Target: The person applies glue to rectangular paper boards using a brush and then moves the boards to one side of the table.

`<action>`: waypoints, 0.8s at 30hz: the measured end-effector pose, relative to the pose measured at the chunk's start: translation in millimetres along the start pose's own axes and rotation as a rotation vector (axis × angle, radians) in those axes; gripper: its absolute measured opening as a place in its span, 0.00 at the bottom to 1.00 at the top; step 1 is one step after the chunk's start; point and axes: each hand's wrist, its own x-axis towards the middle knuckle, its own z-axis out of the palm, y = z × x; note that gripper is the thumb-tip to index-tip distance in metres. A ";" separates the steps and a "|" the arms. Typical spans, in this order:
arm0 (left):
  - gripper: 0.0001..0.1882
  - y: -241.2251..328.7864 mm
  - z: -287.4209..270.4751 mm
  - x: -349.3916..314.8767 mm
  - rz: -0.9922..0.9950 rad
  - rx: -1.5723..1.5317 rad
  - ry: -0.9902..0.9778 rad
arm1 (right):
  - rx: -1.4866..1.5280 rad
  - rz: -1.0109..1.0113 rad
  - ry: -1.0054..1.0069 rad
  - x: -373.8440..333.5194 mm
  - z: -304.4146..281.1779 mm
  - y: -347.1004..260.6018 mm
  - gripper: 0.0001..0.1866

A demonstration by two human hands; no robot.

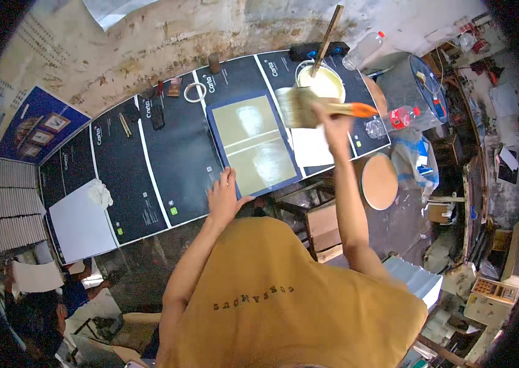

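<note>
My right hand (333, 130) is closed round a wide paintbrush (350, 109) with an orange-ended handle. Its broad bristles, blurred by motion, hang over the table beside a white bucket (340, 80) of cream-coloured liquid. A wooden stick (328, 38) stands tilted in that bucket. Below the brush lies a white sheet (311, 147). To its left, a blue-edged board (239, 132) bears two shiny, wet-looking greyish-beige panels split by a pale strip. My left hand (225, 195) rests at the board's near left corner, thumb and fingers apart.
Black printed sheets (176, 159) cover the table. Tape roll (195, 92), dark phone-like object (157, 115) and white sheet with crumpled cloth (100, 195) lie leftward. Plastic bottles (403, 116) and a round stool top (379, 181) are at right. A person (35, 306) is at lower left.
</note>
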 end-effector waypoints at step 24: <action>0.52 11.1 8.4 -6.0 -0.094 -0.066 0.073 | -0.284 -0.404 -0.841 146.4 120.2 45.0 0.19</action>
